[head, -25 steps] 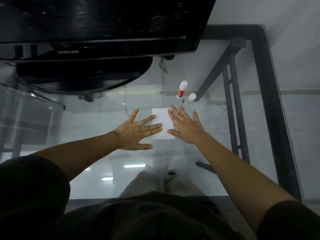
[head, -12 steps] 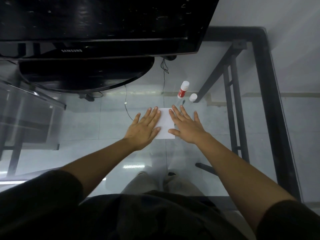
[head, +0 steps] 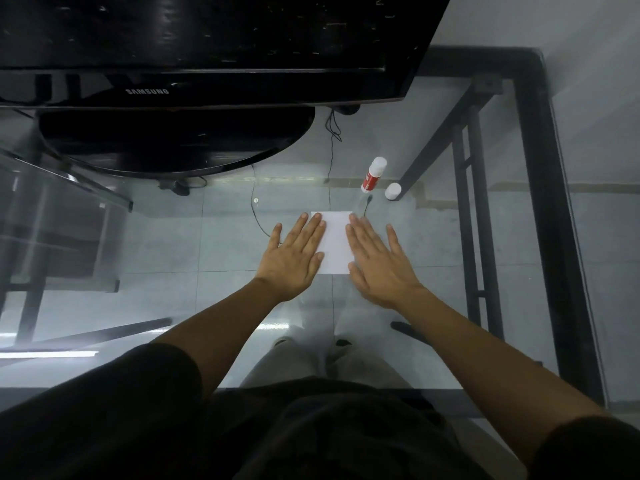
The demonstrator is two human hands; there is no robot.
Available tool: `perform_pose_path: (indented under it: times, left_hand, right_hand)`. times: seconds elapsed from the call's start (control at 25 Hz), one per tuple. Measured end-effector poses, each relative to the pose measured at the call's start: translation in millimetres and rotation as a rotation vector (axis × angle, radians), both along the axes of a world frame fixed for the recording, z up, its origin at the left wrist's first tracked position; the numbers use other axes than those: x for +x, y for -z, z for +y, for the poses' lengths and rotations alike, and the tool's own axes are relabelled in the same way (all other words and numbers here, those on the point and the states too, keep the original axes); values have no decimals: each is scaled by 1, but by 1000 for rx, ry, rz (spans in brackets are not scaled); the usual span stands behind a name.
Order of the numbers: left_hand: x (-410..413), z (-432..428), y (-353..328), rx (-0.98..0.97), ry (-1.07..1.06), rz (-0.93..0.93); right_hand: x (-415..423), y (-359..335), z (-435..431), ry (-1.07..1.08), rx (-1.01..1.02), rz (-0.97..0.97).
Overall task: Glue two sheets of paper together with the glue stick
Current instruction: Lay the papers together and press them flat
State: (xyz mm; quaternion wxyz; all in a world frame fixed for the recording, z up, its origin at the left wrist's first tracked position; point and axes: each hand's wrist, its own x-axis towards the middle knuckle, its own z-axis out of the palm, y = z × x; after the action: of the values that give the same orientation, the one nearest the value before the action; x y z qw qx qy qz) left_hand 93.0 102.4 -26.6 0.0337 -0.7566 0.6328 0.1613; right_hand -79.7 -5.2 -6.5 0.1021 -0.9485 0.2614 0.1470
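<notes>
Both hands flat, palms down, gripping nothing: left hand (head: pixel 294 259) on the paper's (head: pixel 335 242) left edge, right hand (head: pixel 377 263) on its right. Pressing step, likely; push evenly outward. Paper lies mid glass counter (head: pixel 450 244); glue stick (head: pixel 373 174) and cap (head: pixel 392 191) just beyond. Only one sheet visible; second presumably underneath.

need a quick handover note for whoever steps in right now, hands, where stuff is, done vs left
Left hand: open, flat, palm down on the left edge of the white paper.
Right hand: open, flat on the right edge.
The paper lies on the glass table; it looks like one stack, and whether two sheets are there cannot be told.
Glue stick stands beyond the paper, uncapped; its cap sits to its right.
Done, apparently: glue applied, sheets laid together.
Left: finish pressing, recap the glue stick.
</notes>
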Motion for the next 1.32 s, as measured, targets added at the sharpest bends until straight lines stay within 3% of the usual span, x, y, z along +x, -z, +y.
perform_pose_path:
  times: [0.12,0.28,0.6,1.32]
  left_hand:
    - [1,0,-1,1,1,-3]
    - [1,0,-2,19,10,-11]
    - [1,0,0,-3,11,-7]
    - [1,-1,0,13,20,-8]
  right_hand:
    - [-5,-4,37,-107,21,19]
    - [-2,-5,54,-98,11,58]
    - [-36,-16,35,-143,-45,115]
    - [0,-4,6,-132,-106,67]
